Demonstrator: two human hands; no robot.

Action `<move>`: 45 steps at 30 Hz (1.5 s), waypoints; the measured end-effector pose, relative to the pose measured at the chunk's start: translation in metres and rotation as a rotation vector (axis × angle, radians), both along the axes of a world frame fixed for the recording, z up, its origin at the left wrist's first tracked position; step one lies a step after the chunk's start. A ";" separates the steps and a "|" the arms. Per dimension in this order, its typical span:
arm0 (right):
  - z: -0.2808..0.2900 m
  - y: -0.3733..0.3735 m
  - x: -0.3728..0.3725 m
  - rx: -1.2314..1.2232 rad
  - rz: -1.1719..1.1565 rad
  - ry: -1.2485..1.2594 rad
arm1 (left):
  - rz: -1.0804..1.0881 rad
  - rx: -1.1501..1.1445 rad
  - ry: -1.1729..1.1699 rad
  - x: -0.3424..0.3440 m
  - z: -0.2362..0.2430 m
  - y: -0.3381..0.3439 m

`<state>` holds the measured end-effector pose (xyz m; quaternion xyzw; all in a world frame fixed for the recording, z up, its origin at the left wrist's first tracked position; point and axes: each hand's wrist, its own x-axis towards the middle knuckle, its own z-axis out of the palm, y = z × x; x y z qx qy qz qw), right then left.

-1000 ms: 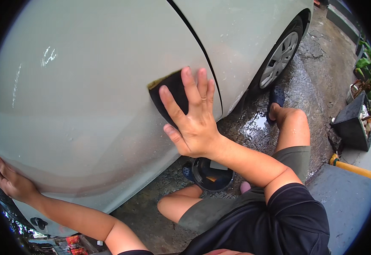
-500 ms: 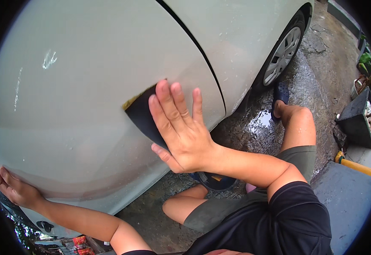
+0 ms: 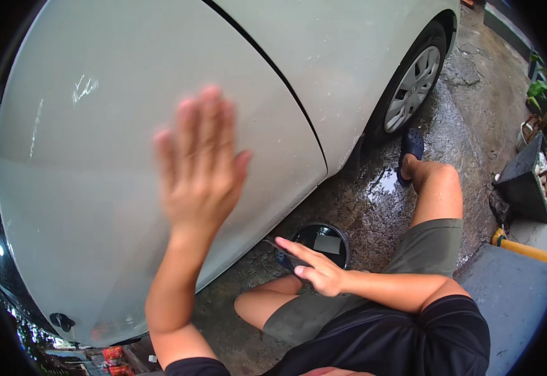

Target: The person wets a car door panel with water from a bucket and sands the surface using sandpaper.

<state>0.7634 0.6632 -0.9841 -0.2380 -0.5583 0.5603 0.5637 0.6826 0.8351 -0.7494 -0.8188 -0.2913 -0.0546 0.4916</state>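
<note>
My left hand (image 3: pixel 201 166), blurred, is raised with fingers stretched out over the pale car door (image 3: pixel 85 188), near white scuff marks (image 3: pixel 84 88); whether it touches the paint, I cannot tell. My right hand (image 3: pixel 314 269) is lower, beside the sill, holding a thin dark sheet (image 3: pixel 274 244) edge-on between thumb and straightened fingers, much of it hidden. Just behind that hand sits a round black bucket (image 3: pixel 326 235) of dark liquid, with a pale rectangle showing in it.
The car's rear wheel (image 3: pixel 411 88) is at upper right. My bent legs and dark clog (image 3: pixel 413 141) rest on wet concrete (image 3: pixel 373 203). Along the right are a square planter (image 3: pixel 521 182) with stones, leafy plants (image 3: pixel 540 94), a yellow pole (image 3: pixel 527 250) and a grey slab (image 3: pixel 493 301).
My left hand has moved from the door's left edge up and right across the panel. My right hand has dropped with the dark sheet, away from the door toward the bucket.
</note>
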 end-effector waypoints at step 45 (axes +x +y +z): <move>0.224 0.189 0.114 1.030 -1.205 -1.154 | 0.053 0.488 -0.585 -0.208 -0.039 -0.030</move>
